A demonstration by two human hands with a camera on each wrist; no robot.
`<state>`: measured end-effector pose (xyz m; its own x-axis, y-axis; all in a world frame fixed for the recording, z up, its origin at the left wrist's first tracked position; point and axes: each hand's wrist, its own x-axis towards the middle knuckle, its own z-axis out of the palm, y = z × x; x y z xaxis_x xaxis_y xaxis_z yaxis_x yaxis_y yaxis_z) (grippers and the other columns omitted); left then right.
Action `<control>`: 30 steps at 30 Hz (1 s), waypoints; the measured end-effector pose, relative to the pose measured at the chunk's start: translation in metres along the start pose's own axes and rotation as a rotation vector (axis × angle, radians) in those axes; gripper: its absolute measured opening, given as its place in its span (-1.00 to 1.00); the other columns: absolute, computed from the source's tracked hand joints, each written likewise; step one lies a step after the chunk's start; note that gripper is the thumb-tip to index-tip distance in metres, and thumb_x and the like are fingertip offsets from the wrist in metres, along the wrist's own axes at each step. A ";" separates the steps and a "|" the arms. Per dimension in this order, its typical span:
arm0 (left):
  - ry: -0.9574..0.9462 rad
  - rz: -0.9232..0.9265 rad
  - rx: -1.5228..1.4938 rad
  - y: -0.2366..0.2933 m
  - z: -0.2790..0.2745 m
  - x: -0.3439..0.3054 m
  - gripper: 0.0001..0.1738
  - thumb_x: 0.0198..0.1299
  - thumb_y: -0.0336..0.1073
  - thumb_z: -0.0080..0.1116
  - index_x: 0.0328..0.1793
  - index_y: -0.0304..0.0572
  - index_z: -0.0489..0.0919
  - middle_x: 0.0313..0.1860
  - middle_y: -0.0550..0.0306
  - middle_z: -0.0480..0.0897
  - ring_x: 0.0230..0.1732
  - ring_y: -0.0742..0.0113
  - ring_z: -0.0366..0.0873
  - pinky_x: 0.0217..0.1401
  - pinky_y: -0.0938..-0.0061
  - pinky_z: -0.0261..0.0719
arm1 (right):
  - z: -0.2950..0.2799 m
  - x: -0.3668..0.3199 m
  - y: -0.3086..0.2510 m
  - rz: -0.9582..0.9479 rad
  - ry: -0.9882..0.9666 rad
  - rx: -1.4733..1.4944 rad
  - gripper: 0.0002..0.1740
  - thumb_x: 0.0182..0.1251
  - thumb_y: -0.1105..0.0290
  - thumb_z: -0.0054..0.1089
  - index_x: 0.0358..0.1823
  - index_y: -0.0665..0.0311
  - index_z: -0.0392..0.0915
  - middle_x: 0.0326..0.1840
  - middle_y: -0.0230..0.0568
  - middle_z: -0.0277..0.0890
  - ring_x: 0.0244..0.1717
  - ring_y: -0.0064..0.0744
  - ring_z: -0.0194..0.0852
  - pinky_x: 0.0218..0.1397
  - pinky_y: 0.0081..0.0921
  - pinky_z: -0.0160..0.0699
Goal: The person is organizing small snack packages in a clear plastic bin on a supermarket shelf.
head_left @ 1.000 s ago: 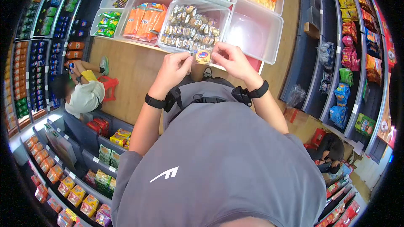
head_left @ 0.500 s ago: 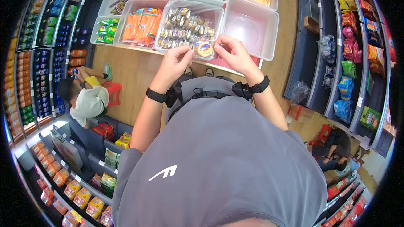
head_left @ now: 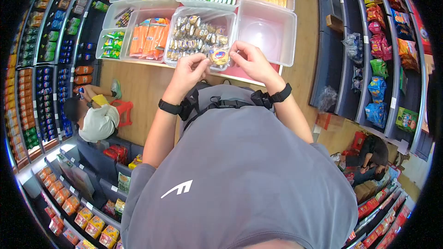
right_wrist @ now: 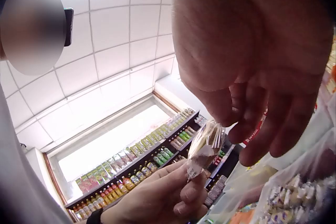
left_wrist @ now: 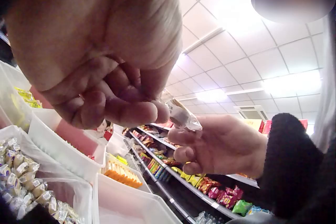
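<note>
Raised nearer the bin (head_left: 205,10), left hand (head_left: 187,71) and right hand (head_left: 251,62) pinch the wrapped snack (head_left: 219,56) by its ends, fingers curled.

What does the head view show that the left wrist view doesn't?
Head only: the round printed face of the wrapped snack, a seated person and the drink shelves beside them. Left wrist only: the ceiling with its lights, and the wrapper's crimped end seen from below. Both: the left hand and right hand pinching the snack between them, near the bin of small wrapped sweets.
</note>
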<state>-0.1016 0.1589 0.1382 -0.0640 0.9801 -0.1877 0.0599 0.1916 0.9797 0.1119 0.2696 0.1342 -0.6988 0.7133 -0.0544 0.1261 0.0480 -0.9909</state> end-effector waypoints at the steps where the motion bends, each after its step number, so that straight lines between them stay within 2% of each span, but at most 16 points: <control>1: -0.006 -0.001 0.002 -0.001 -0.001 0.001 -0.80 0.46 -0.37 0.12 -0.23 -0.33 0.64 -0.47 0.25 0.65 -0.43 0.57 0.54 -0.33 0.62 0.51 | -0.001 0.000 0.002 -0.006 -0.009 -0.015 -0.80 0.50 0.36 0.15 -0.25 0.37 0.50 -0.42 -0.30 0.55 -0.35 -0.59 0.50 -0.25 -0.50 0.50; 8: -0.042 0.030 0.019 -0.011 -0.006 0.003 -0.81 0.43 -0.40 0.13 -0.26 -0.33 0.62 -0.49 0.28 0.64 -0.48 0.60 0.52 -0.40 0.63 0.48 | -0.006 0.001 -0.006 0.043 -0.096 -0.041 -0.79 0.50 0.36 0.15 -0.24 0.38 0.51 -0.40 -0.27 0.58 -0.29 -0.58 0.52 -0.20 -0.49 0.52; 16: -0.019 -0.011 0.014 -0.009 -0.008 -0.002 -0.85 0.43 -0.43 0.14 -0.21 -0.33 0.63 -0.44 0.26 0.66 -0.42 0.59 0.56 -0.32 0.63 0.54 | -0.006 0.009 0.001 0.037 -0.172 -0.058 -0.83 0.54 0.39 0.10 -0.21 0.35 0.53 -0.35 -0.38 0.55 -0.27 -0.62 0.50 -0.16 -0.55 0.54; 30: -0.014 -0.044 -0.072 -0.006 0.008 0.008 -0.92 0.42 -0.42 0.16 -0.15 -0.29 0.58 -0.39 0.30 0.60 -0.37 0.59 0.55 -0.27 0.65 0.52 | -0.019 0.006 0.009 0.051 -0.124 -0.046 -0.90 0.50 0.45 0.11 -0.18 0.34 0.50 -0.32 -0.37 0.56 -0.26 -0.63 0.52 -0.14 -0.58 0.57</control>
<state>-0.0947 0.1660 0.1304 -0.0512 0.9716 -0.2309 -0.0147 0.2305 0.9730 0.1219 0.2876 0.1274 -0.7719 0.6239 -0.1220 0.1937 0.0481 -0.9799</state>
